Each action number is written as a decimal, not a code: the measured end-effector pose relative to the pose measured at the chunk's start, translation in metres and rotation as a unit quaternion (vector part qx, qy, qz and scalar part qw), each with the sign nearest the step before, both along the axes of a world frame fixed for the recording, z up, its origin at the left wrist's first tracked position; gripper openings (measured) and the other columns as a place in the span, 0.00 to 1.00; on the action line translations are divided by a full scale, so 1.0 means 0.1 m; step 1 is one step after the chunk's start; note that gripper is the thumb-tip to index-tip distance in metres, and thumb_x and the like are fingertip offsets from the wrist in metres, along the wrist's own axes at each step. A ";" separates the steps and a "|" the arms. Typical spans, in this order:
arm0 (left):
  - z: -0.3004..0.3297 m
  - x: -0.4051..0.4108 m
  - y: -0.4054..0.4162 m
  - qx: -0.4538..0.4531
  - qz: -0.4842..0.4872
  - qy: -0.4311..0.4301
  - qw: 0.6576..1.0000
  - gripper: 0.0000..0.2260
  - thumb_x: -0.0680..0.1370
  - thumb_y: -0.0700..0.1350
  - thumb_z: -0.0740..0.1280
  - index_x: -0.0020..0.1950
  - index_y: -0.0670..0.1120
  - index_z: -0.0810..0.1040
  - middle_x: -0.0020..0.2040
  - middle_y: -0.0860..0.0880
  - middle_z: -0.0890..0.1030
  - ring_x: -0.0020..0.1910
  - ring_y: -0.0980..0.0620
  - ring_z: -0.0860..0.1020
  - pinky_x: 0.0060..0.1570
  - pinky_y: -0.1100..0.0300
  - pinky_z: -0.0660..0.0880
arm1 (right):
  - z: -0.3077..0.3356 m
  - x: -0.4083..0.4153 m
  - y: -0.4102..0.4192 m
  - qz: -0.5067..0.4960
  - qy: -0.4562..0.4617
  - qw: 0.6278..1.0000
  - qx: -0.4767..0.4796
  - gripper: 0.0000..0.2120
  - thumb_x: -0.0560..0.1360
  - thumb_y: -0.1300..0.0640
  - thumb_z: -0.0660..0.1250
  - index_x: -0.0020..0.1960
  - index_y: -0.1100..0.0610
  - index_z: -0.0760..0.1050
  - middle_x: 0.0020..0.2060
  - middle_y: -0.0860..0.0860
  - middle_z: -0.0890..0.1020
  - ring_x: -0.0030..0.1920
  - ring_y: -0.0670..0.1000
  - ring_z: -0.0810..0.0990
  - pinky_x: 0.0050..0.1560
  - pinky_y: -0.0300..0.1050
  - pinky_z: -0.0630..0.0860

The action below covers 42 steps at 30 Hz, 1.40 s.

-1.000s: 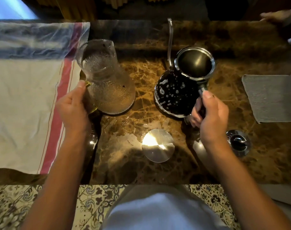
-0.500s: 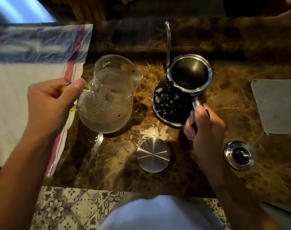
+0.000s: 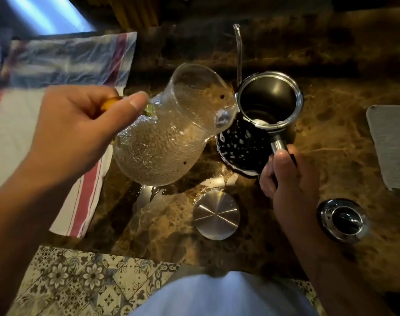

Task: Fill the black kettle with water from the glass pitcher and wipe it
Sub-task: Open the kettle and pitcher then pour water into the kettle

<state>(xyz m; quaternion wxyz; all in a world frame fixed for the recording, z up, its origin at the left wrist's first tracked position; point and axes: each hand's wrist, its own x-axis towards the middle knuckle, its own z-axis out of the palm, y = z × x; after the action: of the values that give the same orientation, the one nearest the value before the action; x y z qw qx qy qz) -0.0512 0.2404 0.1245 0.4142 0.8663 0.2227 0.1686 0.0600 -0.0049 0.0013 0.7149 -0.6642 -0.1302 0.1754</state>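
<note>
A textured glass pitcher point(image 3: 164, 137) hangs above the counter, tilted to the right, its spout resting over the rim of the black kettle point(image 3: 244, 144). My left hand point(image 3: 80, 131) grips the pitcher's handle. The kettle is black with white speckles, has a chrome rim, an open top and a thin gooseneck spout point(image 3: 239, 49) pointing away. It stands on the brown marble counter point(image 3: 331, 76). My right hand point(image 3: 288, 185) holds its handle at the near right. Water glints inside the kettle.
A round steel lid point(image 3: 216, 215) lies on the counter near me, and a chrome lid with a black knob point(image 3: 342, 220) to its right. A grey cloth point(image 3: 393, 147) lies at the right edge, a red-striped white towel point(image 3: 19, 133) at the left. Spilled water shines under the pitcher.
My left hand lifted the pitcher off the counter, carried it right and tipped its spout over the kettle's opening. My right hand stayed on the kettle's handle.
</note>
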 end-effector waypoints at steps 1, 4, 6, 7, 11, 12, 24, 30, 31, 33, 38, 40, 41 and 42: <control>0.01 0.02 -0.03 0.010 -0.005 -0.001 1.000 0.32 0.78 0.60 0.68 0.36 0.29 0.72 0.30 0.38 0.66 0.31 0.36 0.64 0.33 0.51 0.65 | 0.01 0.00 0.00 0.001 0.000 1.000 0.002 0.24 0.79 0.44 0.60 0.37 0.64 0.64 0.26 0.61 0.61 0.26 0.63 0.59 0.27 0.52 0.58; 0.03 0.06 -0.04 0.031 -0.012 0.005 0.999 0.24 0.79 0.56 0.67 0.32 0.39 0.72 0.27 0.45 0.70 0.24 0.51 0.65 0.27 0.65 0.62 | 0.01 0.00 0.00 -0.002 0.006 1.000 0.002 0.25 0.79 0.44 0.61 0.37 0.66 0.63 0.26 0.62 0.60 0.26 0.64 0.58 0.26 0.53 0.57; 0.05 0.10 -0.03 0.047 -0.026 0.009 0.998 0.20 0.80 0.56 0.68 0.31 0.50 0.71 0.25 0.56 0.71 0.23 0.59 0.66 0.28 0.73 0.63 | 0.02 0.00 0.00 -0.003 0.001 1.000 -0.008 0.23 0.79 0.45 0.60 0.37 0.64 0.64 0.26 0.63 0.60 0.26 0.65 0.59 0.26 0.54 0.57; 0.07 0.12 -0.03 0.058 -0.040 0.011 0.997 0.21 0.81 0.57 0.68 0.31 0.52 0.70 0.25 0.58 0.72 0.23 0.60 0.67 0.28 0.73 0.63 | 0.03 -0.01 0.00 -0.002 -0.002 1.000 -0.011 0.21 0.79 0.46 0.60 0.36 0.61 0.64 0.26 0.62 0.61 0.26 0.65 0.59 0.26 0.54 0.58; 0.09 0.18 -0.06 0.121 -0.074 0.036 0.989 0.20 0.80 0.54 0.68 0.31 0.48 0.71 0.29 0.57 0.75 0.24 0.62 0.70 0.27 0.74 0.65 | 0.04 0.01 0.00 0.000 -0.006 1.000 -0.016 0.17 0.79 0.46 0.60 0.36 0.55 0.66 0.26 0.61 0.62 0.26 0.63 0.60 0.26 0.53 0.58; 0.10 0.18 -0.08 0.129 -0.075 0.040 0.988 0.20 0.80 0.54 0.69 0.31 0.46 0.72 0.30 0.55 0.76 0.24 0.62 0.70 0.27 0.74 0.65 | 0.03 0.01 0.00 -0.001 -0.008 1.000 -0.018 0.16 0.79 0.46 0.60 0.36 0.54 0.67 0.25 0.61 0.62 0.25 0.63 0.60 0.26 0.53 0.58; 0.28 0.27 -0.05 0.200 -0.142 0.092 0.965 0.20 0.77 0.65 0.62 0.33 0.53 0.68 0.24 0.54 0.68 0.31 0.54 0.75 0.26 0.70 0.69 | -0.03 0.00 0.00 -0.008 -0.056 0.997 -0.043 0.23 0.81 0.40 0.55 0.37 0.57 0.66 0.23 0.51 0.67 0.23 0.52 0.65 0.28 0.46 0.64; 0.45 0.38 -0.03 0.283 -0.193 0.130 0.930 0.23 0.77 0.67 0.55 0.36 0.50 0.71 0.24 0.55 0.67 0.21 0.56 0.68 0.22 0.65 0.63 | 0.00 -0.03 0.01 -0.032 -0.049 0.997 -0.059 0.20 0.77 0.45 0.55 0.34 0.58 0.64 0.23 0.57 0.66 0.23 0.53 0.65 0.27 0.45 0.64; 0.48 0.41 -0.04 0.300 -0.202 0.137 0.922 0.22 0.76 0.68 0.54 0.35 0.51 0.69 0.23 0.54 0.67 0.21 0.56 0.68 0.25 0.66 0.60 | 0.00 -0.04 0.02 -0.033 -0.046 0.997 -0.060 0.20 0.77 0.44 0.55 0.34 0.58 0.64 0.23 0.55 0.66 0.24 0.53 0.65 0.28 0.45 0.64; 0.54 0.45 -0.07 0.326 -0.212 0.150 0.909 0.21 0.76 0.68 0.53 0.34 0.54 0.66 0.24 0.53 0.67 0.22 0.54 0.68 0.27 0.62 0.59 | -0.02 -0.04 0.02 -0.029 -0.044 0.997 -0.063 0.21 0.77 0.42 0.55 0.36 0.58 0.65 0.23 0.52 0.67 0.24 0.53 0.65 0.30 0.46 0.64; 0.62 0.52 -0.09 0.368 -0.215 0.162 0.890 0.23 0.74 0.70 0.52 0.35 0.52 0.65 0.24 0.52 0.67 0.24 0.52 0.70 0.28 0.62 0.60 | -0.04 -0.04 0.02 -0.026 -0.045 0.997 -0.056 0.22 0.79 0.40 0.56 0.37 0.57 0.66 0.24 0.52 0.67 0.25 0.54 0.65 0.31 0.48 0.63; 0.63 0.53 -0.08 0.376 -0.212 0.165 0.887 0.23 0.74 0.71 0.52 0.34 0.52 0.64 0.24 0.52 0.66 0.24 0.52 0.69 0.27 0.62 0.59 | -0.04 -0.05 0.02 -0.026 -0.049 0.997 -0.051 0.22 0.79 0.40 0.56 0.36 0.55 0.66 0.24 0.51 0.67 0.25 0.54 0.65 0.30 0.48 0.63; 0.62 0.53 -0.08 0.377 -0.211 0.169 0.886 0.24 0.74 0.71 0.52 0.34 0.52 0.64 0.24 0.52 0.66 0.23 0.53 0.68 0.27 0.61 0.59 | -0.04 -0.05 0.02 -0.026 -0.049 0.997 -0.050 0.22 0.80 0.40 0.56 0.35 0.55 0.66 0.24 0.51 0.67 0.25 0.54 0.65 0.30 0.48 0.64; 0.62 0.53 -0.08 0.376 -0.209 0.174 0.886 0.24 0.74 0.71 0.53 0.34 0.52 0.64 0.24 0.51 0.67 0.23 0.53 0.68 0.27 0.61 0.59 | -0.05 -0.05 0.01 -0.025 -0.048 0.997 -0.051 0.22 0.80 0.40 0.56 0.35 0.54 0.66 0.24 0.50 0.67 0.25 0.54 0.65 0.30 0.48 0.64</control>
<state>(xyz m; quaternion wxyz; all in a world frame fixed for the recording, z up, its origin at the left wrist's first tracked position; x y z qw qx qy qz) 0.0019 0.2323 0.1866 0.0377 0.9990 0.0248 -0.0044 0.0553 -0.0036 -0.0035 0.6770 -0.7109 -0.1383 0.1313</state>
